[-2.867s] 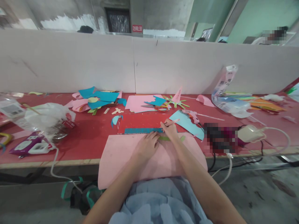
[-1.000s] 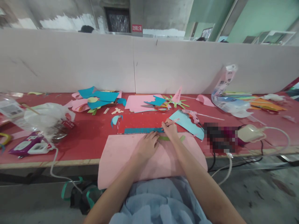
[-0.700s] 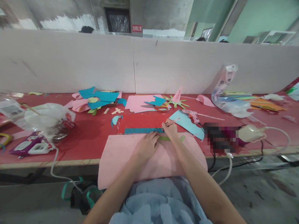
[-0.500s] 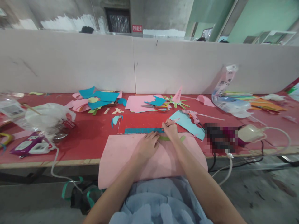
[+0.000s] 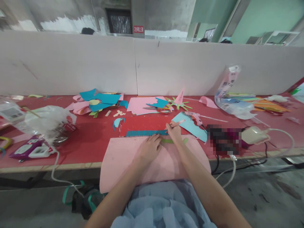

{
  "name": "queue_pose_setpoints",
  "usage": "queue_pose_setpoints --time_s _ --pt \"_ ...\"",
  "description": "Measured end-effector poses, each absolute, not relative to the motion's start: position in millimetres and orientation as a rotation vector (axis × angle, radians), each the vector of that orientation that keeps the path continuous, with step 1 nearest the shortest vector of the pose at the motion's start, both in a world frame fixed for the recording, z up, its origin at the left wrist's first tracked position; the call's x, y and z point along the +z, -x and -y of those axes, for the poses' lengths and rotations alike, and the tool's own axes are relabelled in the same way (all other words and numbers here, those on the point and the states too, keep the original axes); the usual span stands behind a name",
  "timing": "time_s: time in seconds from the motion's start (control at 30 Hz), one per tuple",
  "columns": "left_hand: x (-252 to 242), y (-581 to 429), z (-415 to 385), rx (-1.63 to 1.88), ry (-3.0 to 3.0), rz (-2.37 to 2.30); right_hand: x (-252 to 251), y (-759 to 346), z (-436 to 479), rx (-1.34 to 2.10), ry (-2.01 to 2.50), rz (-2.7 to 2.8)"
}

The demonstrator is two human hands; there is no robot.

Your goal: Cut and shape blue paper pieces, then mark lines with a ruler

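My left hand (image 5: 150, 147) lies flat on a large pink sheet (image 5: 123, 161), its fingertips at the lower edge of a long blue strip (image 5: 142, 133). Whether that strip is paper or a ruler I cannot tell. Closed in a pinch, my right hand (image 5: 174, 132) holds a slim pale pink pen (image 5: 180, 122) near the strip's right end, the pen's back end leaning up to the right. Its tip is hidden by the fingers. A green curved strip (image 5: 168, 141) rests on the pink sheet, partly under my right wrist.
Scissors (image 5: 158, 109) lie on pink sheets (image 5: 136, 105) behind my hands. To the right are a light blue sheet (image 5: 190, 126), a pink glue gun (image 5: 196, 117) and a white charger (image 5: 254, 136). A plastic bag (image 5: 47, 118) and a purple device (image 5: 28, 148) sit left.
The pen in my right hand has tilted slightly, and its back end is a little farther right. My left hand stays in place.
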State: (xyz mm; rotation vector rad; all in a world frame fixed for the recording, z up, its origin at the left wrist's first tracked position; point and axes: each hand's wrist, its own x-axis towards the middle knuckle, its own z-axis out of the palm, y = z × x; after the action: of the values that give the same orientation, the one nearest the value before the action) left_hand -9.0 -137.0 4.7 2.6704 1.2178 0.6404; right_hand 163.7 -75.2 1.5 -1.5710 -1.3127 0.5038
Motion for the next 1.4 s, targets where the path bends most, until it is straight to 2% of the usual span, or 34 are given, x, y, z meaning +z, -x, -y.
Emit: queue_pose_setpoints --time_s 1.4 --pt "1 9 136 0.65 -2.683 -1.208 -3 -167 72 0.378 1.649 1.419"
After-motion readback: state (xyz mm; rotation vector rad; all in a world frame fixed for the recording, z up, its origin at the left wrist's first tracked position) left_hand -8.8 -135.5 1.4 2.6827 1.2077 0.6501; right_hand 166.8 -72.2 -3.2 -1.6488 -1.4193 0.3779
